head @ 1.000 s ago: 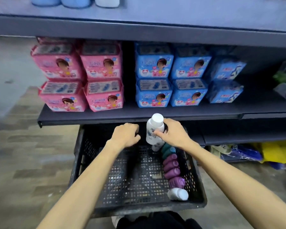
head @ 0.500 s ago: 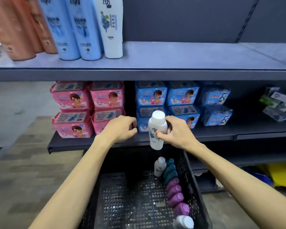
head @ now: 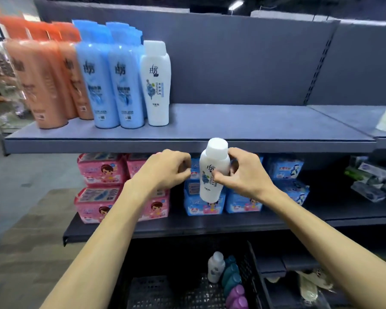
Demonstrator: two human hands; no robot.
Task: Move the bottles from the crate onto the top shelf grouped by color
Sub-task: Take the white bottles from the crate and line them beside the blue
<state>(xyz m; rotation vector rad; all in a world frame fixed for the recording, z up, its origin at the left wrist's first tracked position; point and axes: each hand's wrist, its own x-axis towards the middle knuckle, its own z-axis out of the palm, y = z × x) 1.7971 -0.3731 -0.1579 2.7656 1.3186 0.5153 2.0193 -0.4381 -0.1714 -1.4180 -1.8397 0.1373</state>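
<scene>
The white bottle [head: 213,170], raised since earlier toward the top shelf [head: 254,139], is gripped by right hand [head: 243,172] fingers; left hand [head: 165,170] is curled empty beside it.

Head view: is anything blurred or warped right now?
Head view: the orange bottles and blue bottles smear with motion blur; the held white bottle is fairly sharp; wide-angle distortion bends the top shelf edge.

On the top shelf [head: 254,130] we count three orange bottles [head: 42,81], two blue bottles [head: 112,85] and one white bottle [head: 155,85]. At six o'clock, the crate [head: 253,275] shows one white, two teal and two purple bottles.
</scene>
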